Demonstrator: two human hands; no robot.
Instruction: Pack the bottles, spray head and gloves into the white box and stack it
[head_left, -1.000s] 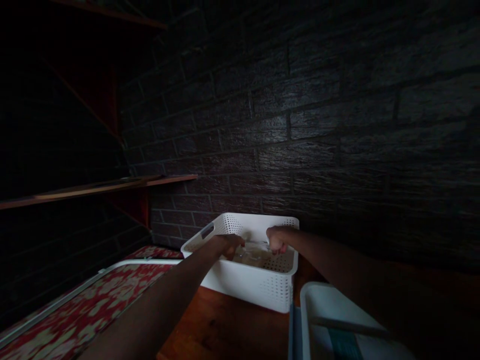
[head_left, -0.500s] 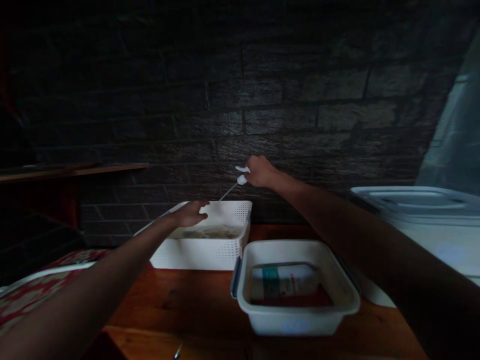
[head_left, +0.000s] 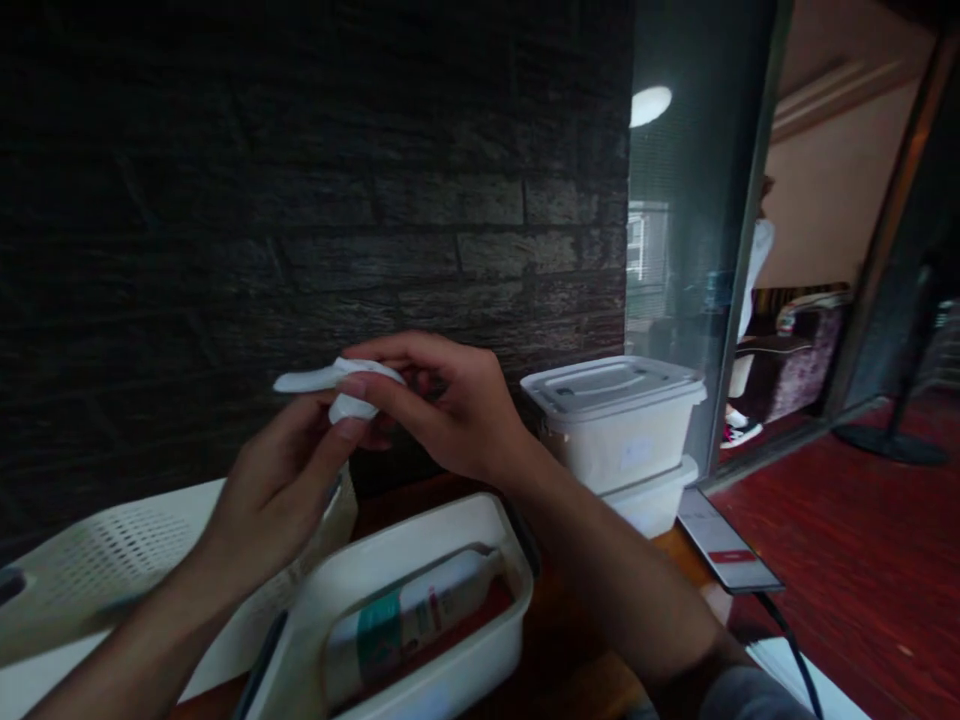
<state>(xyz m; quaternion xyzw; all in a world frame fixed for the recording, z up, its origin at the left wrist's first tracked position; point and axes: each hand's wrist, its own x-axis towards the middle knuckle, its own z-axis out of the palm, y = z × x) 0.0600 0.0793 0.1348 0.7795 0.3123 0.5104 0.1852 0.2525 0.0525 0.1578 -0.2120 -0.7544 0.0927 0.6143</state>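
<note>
My right hand (head_left: 465, 410) pinches a white pump dispenser head (head_left: 311, 381), its spout pointing left. My left hand (head_left: 277, 470) is closed on the lower part of the same pump head, thumb against the collar. Both hands meet in front of the dark brick wall, above the containers. The pump's tube cannot be seen now. Below them, a white bottle (head_left: 420, 615) with a teal band lies on its side in a white plastic bin (head_left: 499, 645).
A white perforated basket (head_left: 135, 540) stands at the left, partly behind my left forearm. Stacked lidded boxes (head_left: 622, 430) are at the right, near a tablet-like screen (head_left: 727, 540) with a cable. A person (head_left: 754, 270) is partly visible beyond the doorway.
My view has swung right. The right hand has brought the pump head away from above the basket, and the left hand, open before, has taken hold of it too.
</note>
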